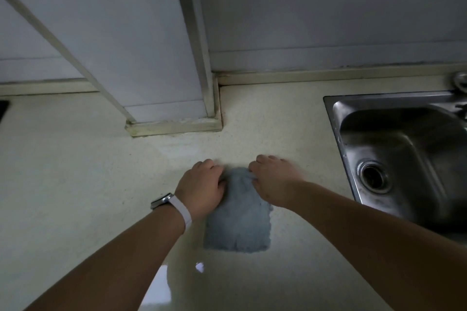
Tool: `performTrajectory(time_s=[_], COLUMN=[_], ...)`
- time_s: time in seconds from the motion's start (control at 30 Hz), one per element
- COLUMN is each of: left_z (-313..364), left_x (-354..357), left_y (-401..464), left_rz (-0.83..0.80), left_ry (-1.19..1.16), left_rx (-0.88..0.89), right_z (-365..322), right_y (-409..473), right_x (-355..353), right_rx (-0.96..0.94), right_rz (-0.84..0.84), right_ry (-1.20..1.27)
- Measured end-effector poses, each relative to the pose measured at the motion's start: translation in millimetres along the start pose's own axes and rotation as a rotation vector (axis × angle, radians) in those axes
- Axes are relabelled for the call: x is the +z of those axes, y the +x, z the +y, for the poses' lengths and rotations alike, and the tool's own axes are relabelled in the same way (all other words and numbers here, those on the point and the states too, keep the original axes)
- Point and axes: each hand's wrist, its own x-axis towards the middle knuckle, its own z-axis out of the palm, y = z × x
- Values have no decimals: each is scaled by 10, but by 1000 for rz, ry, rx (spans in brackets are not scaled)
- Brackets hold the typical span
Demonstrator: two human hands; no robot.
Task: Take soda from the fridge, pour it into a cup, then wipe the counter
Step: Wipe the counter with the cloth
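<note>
Head cam only here, looking straight down at a pale speckled table [75,171]. A blue-grey cloth [238,222] lies flat on it, pretty much dead centre, between the two forearms. Both hands sit at the far edge of the cloth: the left hand [202,188] has its fingers curled over the top left corner, so its grip is pinching the cloth there, and the right hand [274,179] does the same on the top right corner, fingers bunched into the fabric. The far edge looks a bit gathered up between them. There's a watch [164,201] with a white strap on the left wrist. Off to the right, a steel sink [404,149] is set into the table, well apart from the cloth. A white pillar [161,58] meets the table behind.
</note>
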Motion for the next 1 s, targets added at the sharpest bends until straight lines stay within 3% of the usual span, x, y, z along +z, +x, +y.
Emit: performTrajectory(time_s=[0.3,0.8,1.0], left_z=[224,733,763], left_x=[-456,-1545,-1296], left_y=[211,1154,1102], left_rz=[3,421,332], left_ry=[13,82,128], left_rx=[21,79,56], right_z=[263,738,811], right_y=[23,493,473], right_x=[-368,-1784,-1565], right_rx=[9,104,102], right_rz=[-43,437,350], right_ry=[126,169,142])
